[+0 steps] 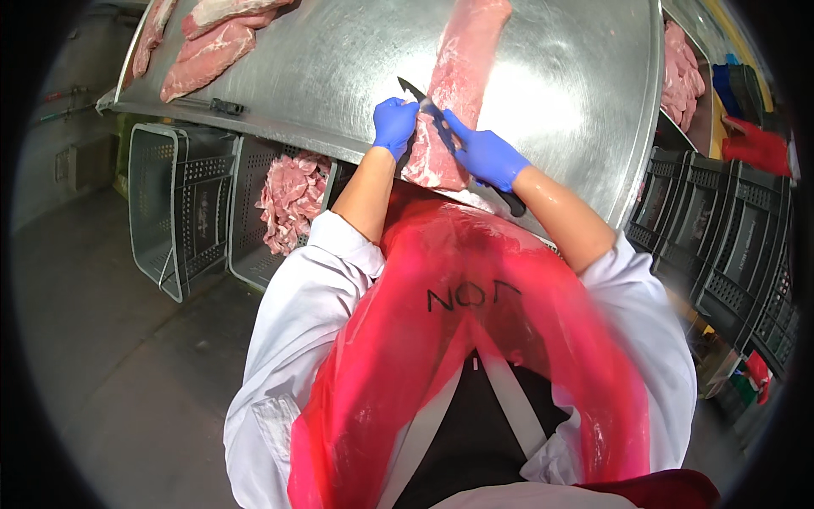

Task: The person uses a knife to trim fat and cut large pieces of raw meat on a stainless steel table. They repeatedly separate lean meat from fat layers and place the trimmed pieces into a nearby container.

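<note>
A long pale-pink pork loin (465,64) lies on the steel table, its near end by the front edge. My right hand (492,159), in a blue glove, is closed around a knife (415,90), with its index finger stretched along the blade. That blade slants across the loin, tip pointing up and left; the black handle end sticks out below my palm. At the loin's left side, my left hand (395,125), also gloved in blue, is closed beside the blade. A small whitish scrap shows at its fingertips, perhaps fat or membrane.
More meat pieces (212,55) lie on the steel table (339,51) at far left. Below its front edge, a grey crate (246,233) holds meat trimmings (292,199), next to another grey crate (157,204). Dark crates (712,225) stand at right, below a bin of meat (681,76).
</note>
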{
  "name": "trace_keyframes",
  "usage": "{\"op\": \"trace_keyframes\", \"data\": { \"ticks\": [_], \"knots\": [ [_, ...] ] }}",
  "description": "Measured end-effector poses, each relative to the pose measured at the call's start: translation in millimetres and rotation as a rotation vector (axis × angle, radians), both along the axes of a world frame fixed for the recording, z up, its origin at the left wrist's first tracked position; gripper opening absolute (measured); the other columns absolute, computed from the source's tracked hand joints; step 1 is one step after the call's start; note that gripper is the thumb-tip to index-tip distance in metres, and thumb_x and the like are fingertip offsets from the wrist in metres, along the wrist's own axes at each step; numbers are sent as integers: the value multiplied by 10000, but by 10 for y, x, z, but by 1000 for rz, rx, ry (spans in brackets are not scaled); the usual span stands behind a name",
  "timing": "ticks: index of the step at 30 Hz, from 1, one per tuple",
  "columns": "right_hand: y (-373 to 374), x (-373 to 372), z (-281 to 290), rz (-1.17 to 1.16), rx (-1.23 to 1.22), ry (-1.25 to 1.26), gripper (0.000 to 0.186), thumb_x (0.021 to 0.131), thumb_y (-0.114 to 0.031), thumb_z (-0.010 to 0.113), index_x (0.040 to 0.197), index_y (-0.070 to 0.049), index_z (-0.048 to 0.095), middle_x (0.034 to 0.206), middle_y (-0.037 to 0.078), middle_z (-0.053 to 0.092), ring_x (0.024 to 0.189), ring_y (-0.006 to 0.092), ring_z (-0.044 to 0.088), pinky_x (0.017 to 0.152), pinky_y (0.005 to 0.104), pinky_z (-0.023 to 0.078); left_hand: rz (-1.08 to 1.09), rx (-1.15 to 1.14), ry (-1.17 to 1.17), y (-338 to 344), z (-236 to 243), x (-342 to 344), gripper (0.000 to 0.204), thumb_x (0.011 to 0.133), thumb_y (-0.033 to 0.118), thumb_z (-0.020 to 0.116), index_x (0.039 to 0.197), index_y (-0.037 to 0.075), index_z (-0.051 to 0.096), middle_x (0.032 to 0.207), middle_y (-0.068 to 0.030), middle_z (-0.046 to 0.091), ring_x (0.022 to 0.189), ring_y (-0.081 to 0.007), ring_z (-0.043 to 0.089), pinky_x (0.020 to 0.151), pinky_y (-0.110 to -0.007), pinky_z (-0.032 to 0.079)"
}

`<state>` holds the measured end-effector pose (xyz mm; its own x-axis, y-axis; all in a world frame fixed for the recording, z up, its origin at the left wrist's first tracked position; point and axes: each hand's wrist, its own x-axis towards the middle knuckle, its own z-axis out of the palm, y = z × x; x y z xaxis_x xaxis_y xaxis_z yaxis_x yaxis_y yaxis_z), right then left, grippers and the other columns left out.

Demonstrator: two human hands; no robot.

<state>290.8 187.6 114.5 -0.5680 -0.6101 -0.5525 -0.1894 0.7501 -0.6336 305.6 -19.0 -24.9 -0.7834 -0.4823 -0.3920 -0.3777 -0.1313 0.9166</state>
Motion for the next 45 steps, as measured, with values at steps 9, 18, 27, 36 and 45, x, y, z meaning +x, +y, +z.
{"op": "trace_keyframes", "data": {
  "ticks": [9, 18, 27, 36, 45],
  "knots": [
    [221, -134, 182, 122, 30, -141, 616, 1045, -345, 425, 1633, -257, 263, 783, 159, 678, 562, 227, 619, 614, 393, 532, -79, -277, -77, -99, 216, 86, 138, 869, 114, 704, 802, -5, 682, 733, -73, 683, 659, -156, 642, 624, -329, 510],
    [204, -246, 446, 276, 69, -294, 722, 958, -195, 464, 1644, -269, 252, 840, 140, 660, 561, 196, 593, 648, 370, 527, -26, -217, 283, -239, 447, 303, 84, 899, 71, 691, 874, 2, 651, 721, 15, 622, 659, -45, 546, 594, -251, 456],
    [-56, -247, 365, 392, -9, -174, 699, 975, -190, 459, 1634, -326, 268, 831, 97, 655, 550, 183, 588, 609, 338, 544, -73, -237, 560, -279, 1296, 366, 34, 911, 22, 676, 931, 19, 648, 783, 21, 627, 700, -45, 548, 639, -228, 448],
    [-387, 34, 281, 476, -159, -356, 738, 957, -190, 493, 1636, -340, 249, 814, 71, 640, 536, 162, 561, 589, 322, 531, 208, -196, 832, -819, 2580, 877, 142, 877, 49, 686, 998, -16, 649, 956, -75, 647, 862, -154, 621, 785, -285, 512],
    [830, -20, 449, -126, -269, -378, 764, 952, -89, 573, 1638, -255, 281, 811, 55, 620, 568, 95, 550, 551, 272, 507, -72, -1063, -551, -3036, 1208, 3229, 276, 875, 222, 742, 988, -23, 688, 910, -215, 732, 809, -350, 718, 775, -402, 562]
  ]
}}
